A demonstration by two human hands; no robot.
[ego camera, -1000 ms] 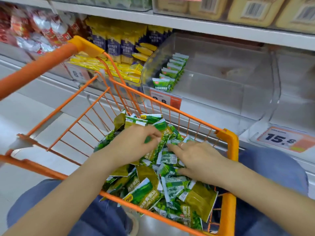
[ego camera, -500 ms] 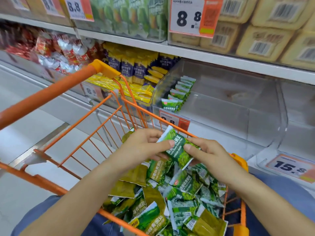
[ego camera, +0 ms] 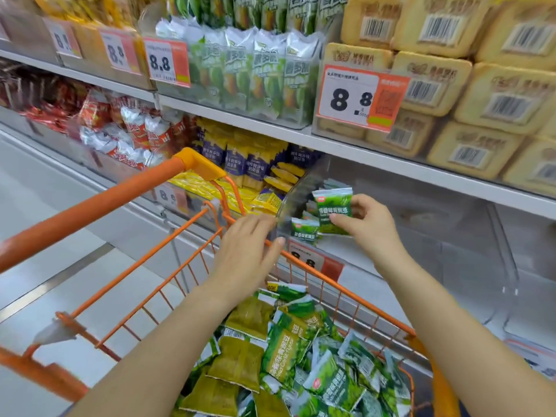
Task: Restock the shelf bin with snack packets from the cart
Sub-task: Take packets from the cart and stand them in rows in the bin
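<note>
The right hand [ego camera: 371, 227] pinches a green snack packet [ego camera: 334, 210], now lifted from the orange cart [ego camera: 346, 291] to the clear shelf bin [ego camera: 301, 194]. The left hand [ego camera: 245, 255] has let go, fingers relaxed above the cart rim.

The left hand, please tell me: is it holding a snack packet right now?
No, the left hand hovers empty with loose fingers above the cart rim, while the right hand pinches the green packet.

I see my own two bare forearms; the left hand [ego camera: 245, 254] and right hand [ego camera: 371, 227] wear no gloves, rings or sleeves.
</note>
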